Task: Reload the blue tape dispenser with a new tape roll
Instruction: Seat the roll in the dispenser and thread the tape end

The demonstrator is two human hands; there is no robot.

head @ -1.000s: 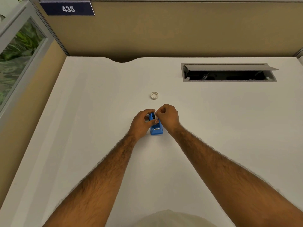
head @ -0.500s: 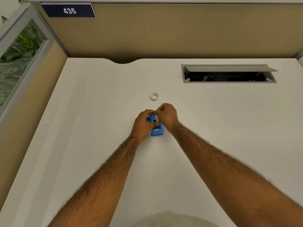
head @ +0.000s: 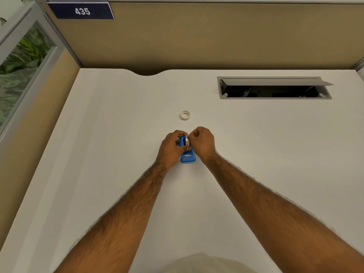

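The small blue tape dispenser [head: 188, 157] stands on the white desk [head: 118, 154] at the middle, its cutter end toward me. My left hand [head: 170, 148] grips its left side. A clear tape roll [head: 187, 142] sits at the dispenser's far end, and my right hand [head: 202, 143] pinches it from the right with closed fingers. Both hands hide most of the dispenser's back half. A small white ring, a bare tape core [head: 185, 115], lies flat on the desk just beyond the hands.
An open cable hatch [head: 274, 88] is sunk into the desk at the back right. Tan partition walls [head: 197, 36] close the back and left, with a glass panel [head: 17, 66] at far left. The desk's back edge has a curved notch [head: 147, 72].
Both hands have stayed on the dispenser. The right hand's fingers have shifted slightly on the roll at the dispenser's far end; the view has tilted a little.
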